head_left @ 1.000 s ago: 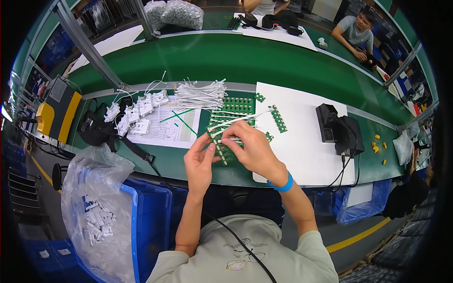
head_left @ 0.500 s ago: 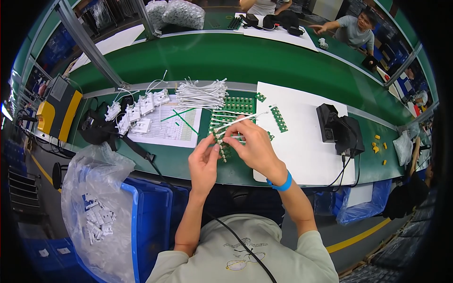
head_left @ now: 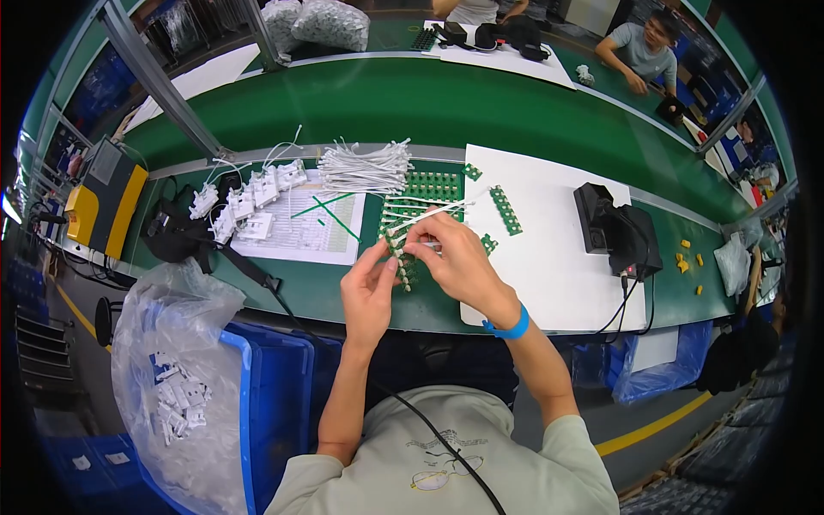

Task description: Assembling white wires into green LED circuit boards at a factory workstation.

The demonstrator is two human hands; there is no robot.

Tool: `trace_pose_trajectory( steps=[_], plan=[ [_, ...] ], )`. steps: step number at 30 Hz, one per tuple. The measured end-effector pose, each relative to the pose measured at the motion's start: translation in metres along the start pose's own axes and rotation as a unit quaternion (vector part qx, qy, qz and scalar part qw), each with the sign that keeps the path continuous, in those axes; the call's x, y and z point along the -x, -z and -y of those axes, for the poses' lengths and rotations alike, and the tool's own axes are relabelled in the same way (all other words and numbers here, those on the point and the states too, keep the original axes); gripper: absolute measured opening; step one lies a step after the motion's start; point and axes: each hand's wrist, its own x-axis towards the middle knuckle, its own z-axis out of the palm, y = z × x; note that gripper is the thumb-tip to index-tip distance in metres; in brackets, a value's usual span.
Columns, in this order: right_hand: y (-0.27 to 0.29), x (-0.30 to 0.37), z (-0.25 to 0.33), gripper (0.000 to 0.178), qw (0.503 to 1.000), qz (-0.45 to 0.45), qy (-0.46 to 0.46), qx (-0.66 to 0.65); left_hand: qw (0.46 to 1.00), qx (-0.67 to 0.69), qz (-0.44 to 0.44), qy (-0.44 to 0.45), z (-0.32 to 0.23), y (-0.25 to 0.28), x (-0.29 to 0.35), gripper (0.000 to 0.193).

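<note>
In front of me, my left hand [head_left: 367, 296] is closed around a narrow strip of small green circuit boards [head_left: 404, 276] with pale connectors. My right hand [head_left: 463, 262], wearing a blue wristband, pinches at the same strip, its fingertips meeting the left's. A white cable [head_left: 436, 211] slants across the strip above the right fingers; its end at the fingertips is too small to make out. Beneath and behind the hands lie a larger panel of green boards [head_left: 433, 184] and several more white cables. Just beyond sits a bundle of white cables [head_left: 365, 167].
A white sheet [head_left: 541, 283] carries a loose board strip [head_left: 506, 211] and black boxes [head_left: 631, 232]. To the left are white plastic housings [head_left: 255, 194] on printed paper [head_left: 318, 236], and a yellow-black device [head_left: 107, 202]. A blue bin [head_left: 275, 412] stands below left. A person [head_left: 644, 53] sits across the bench.
My hands stay nearly in place on the strip, with only slight shifts of the fingers. Across the bench, the person has drawn in an outstretched arm.
</note>
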Motion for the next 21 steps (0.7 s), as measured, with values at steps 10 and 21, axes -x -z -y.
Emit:
trace_pose_trajectory(
  steps=[10, 21],
  plan=[
    [-0.022, 0.003, -0.005, 0.008, 0.998, -0.063, 0.006, 0.024, 0.999, -0.037, -0.015, -0.029, 0.005, -0.005, 0.000, 0.037],
    [-0.042, -0.001, -0.003, 0.007, 0.997, -0.051, -0.023, -0.052, 0.999, -0.028, -0.029, 0.020, 0.010, 0.017, -0.002, 0.039]
  ],
)
